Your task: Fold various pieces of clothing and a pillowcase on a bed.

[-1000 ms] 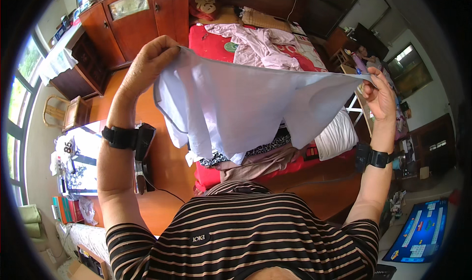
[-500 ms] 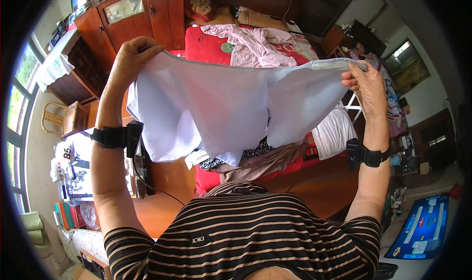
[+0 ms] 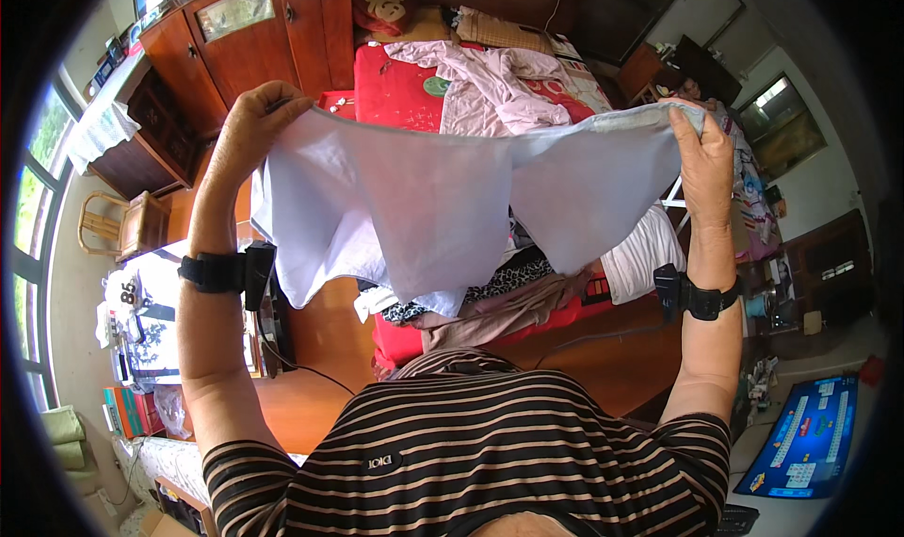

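A thin, pale blue-white garment (image 3: 433,217) hangs stretched between my raised hands, its lower edge loose in folds and points. Its exact kind I cannot make out. My left hand (image 3: 254,127) pinches its upper left corner, with the fingers closed. At the upper right corner, my right hand (image 3: 704,155) grips a thicker, seam-like edge between thumb and fingers. The top edge sags slightly between the two. Behind the cloth lies a heap of clothes, with a leopard-print piece (image 3: 513,278) and a brown garment (image 3: 499,309) showing below it.
Beyond stands a bed with a red cover (image 3: 395,89), a pink garment (image 3: 499,80) spread on it. A white folded cloth (image 3: 645,254) lies at the bed's near right. A wooden wardrobe (image 3: 245,38) is at the back left, a lit screen (image 3: 805,438) at the lower right.
The garment's top edge has dropped a little, and my left hand is slightly lower. My right hand's fingers have closed further behind the cloth. Both hands keep their hold.
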A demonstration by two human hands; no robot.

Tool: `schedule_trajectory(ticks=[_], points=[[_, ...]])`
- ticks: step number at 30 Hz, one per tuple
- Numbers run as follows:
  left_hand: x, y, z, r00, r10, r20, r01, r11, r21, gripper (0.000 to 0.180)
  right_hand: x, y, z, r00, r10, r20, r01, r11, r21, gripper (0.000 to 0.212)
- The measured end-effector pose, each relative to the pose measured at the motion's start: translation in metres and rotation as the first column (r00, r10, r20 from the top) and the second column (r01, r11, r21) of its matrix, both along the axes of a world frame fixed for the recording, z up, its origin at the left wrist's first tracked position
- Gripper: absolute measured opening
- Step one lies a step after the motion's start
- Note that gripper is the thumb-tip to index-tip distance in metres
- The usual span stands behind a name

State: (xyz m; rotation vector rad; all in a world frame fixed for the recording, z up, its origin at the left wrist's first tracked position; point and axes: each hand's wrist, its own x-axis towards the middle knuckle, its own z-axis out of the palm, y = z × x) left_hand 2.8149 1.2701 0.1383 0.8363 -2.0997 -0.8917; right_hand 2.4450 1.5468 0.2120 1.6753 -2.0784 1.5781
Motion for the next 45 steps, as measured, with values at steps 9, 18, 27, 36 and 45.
schedule_trajectory(ticks=[9, 18, 27, 36, 45], points=[[-0.008, 0.01, -0.002, 0.998, -0.001, 0.067, 0.001, 1.0, 0.012, 0.018, 0.01, 0.002, -0.005, 0.889, 0.228, 0.396, -0.163, 0.968, -0.192, 0.014], [0.001, 0.008, -0.01, 0.997, -0.036, 0.062, 0.037, 0.999, -0.005, 0.018, 0.007, 0.012, 0.002, 0.917, 0.079, 0.391, -0.034, 0.992, -0.121, 0.017], [0.016, 0.012, -0.022, 0.957, -0.282, -0.067, 0.283, 0.959, 0.002, 0.016, -0.031, 0.049, 0.043, 0.836, -0.001, 0.549, 0.135, 0.97, -0.204, 0.038], [0.038, 0.019, -0.027, 0.946, -0.306, -0.103, 0.322, 0.92, 0.221, 0.021, -0.109, 0.093, 0.079, 0.798, -0.038, 0.602, 0.196, 0.96, -0.199, 0.045], [0.04, 0.027, -0.026, 0.824, -0.298, -0.482, 0.507, 0.768, 0.392, 0.025, -0.117, 0.113, 0.074, 0.791, -0.101, 0.604, 0.255, 0.951, -0.175, 0.046]])
